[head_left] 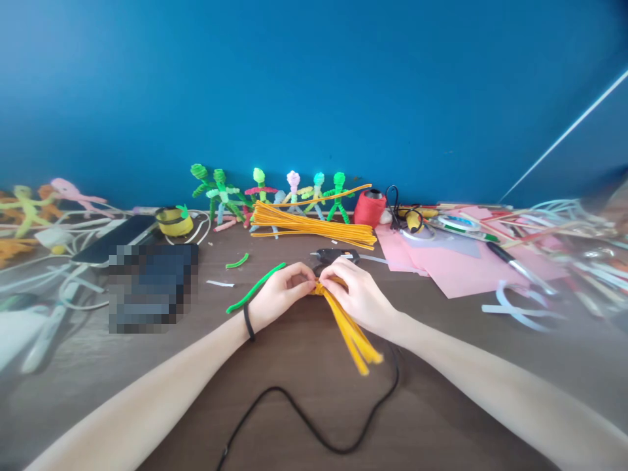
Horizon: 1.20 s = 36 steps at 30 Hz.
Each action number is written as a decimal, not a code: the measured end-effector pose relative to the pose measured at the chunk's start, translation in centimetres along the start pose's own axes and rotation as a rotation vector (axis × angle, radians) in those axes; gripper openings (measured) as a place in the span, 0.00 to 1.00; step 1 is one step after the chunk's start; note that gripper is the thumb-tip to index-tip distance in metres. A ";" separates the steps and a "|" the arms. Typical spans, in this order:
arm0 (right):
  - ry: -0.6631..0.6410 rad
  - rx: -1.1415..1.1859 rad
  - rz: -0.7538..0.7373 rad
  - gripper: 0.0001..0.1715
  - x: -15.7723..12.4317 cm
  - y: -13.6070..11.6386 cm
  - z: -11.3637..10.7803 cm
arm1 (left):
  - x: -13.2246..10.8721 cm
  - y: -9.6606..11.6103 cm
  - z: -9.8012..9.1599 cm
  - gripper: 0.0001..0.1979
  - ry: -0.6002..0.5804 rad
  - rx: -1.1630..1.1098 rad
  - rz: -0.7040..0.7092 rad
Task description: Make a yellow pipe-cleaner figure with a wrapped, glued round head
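Between my hands, above the brown table, is a bunch of yellow pipe cleaners (349, 330), its loose ends pointing down and to the right. My left hand (283, 291) pinches the bunch at its twisted upper end. Close beside it, my right hand (360, 297) is closed on the same bunch, thumb and fingers together. A green pipe cleaner (256, 288) lies against the back of my left hand, and a short green piece (237, 261) is beyond it. Just past my fingertips rests a black glue gun (336, 255), partly hidden by my hands.
A pile of yellow pipe cleaners (311, 224) lies in front of several pipe-cleaner figures (338, 196) by the blue wall. To its right are a red spool (369, 208) and pink paper (458, 265). A black cord (314, 428) crosses the near table. Dark devices (152, 288) are left.
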State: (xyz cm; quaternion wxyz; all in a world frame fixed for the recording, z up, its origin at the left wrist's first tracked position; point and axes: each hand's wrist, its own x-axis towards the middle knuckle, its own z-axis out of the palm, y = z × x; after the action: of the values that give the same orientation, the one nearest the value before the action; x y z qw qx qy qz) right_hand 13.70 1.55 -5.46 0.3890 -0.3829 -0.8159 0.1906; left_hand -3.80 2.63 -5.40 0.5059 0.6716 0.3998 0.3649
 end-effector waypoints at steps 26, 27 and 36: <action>-0.052 0.272 0.267 0.04 0.5 -0.2 -0.5 | 0.2 -0.1 -0.7 0.05 -0.098 -0.071 0.045; -0.065 0.306 0.308 0.05 0.6 -0.3 -0.6 | 0.2 -0.2 -0.8 0.05 -0.100 -0.102 0.034; -0.159 0.594 0.533 0.09 0.8 -0.6 -1.0 | 0.2 -0.5 -0.7 0.06 -0.094 -0.247 0.017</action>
State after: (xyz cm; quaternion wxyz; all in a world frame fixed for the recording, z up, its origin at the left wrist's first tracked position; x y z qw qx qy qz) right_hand 13.91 1.84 -4.07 0.3555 -0.4361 -0.6251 0.5410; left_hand -4.45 3.20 -5.71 0.5999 0.6237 0.3222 0.3838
